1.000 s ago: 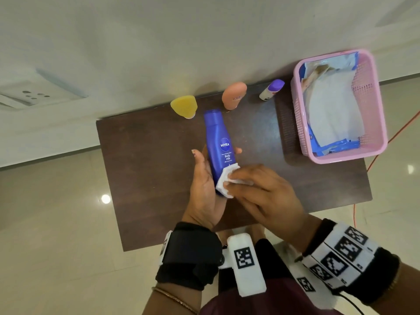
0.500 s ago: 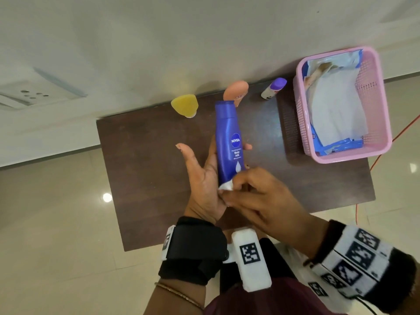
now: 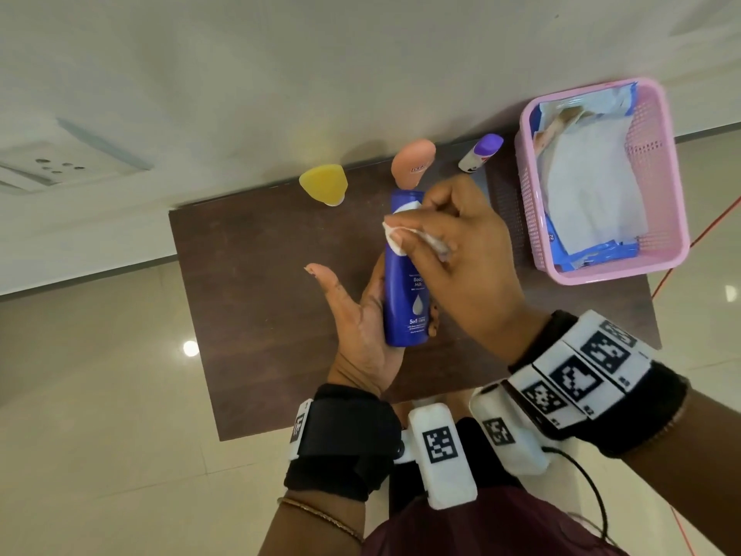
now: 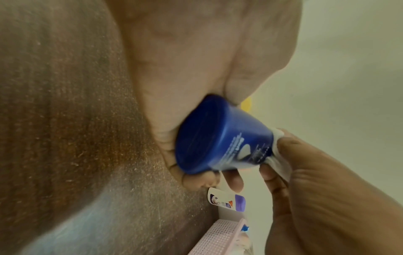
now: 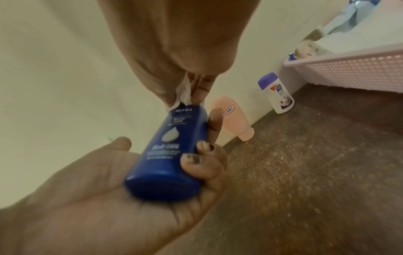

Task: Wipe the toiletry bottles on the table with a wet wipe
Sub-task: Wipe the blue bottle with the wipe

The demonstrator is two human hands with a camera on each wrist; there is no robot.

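Overhead, the blue bottle is gripped above the table by the left hand, thumb spread, while a wet wipe is pinched against its top by the right hand. From the left wrist, its base is seen cradled in curled fingers. From the right wrist, the wipe is seen pressed near the label.

- Bottle: deep blue, white lettering and a white drop mark.
- Wipe: white.
- Table: dark brown wood grain.
- Basket: pink mesh.
- Tube: peach.
- Yellow bottle.
- Small bottle: white, purple cap.
- Wrist bands: black-and-white square codes.
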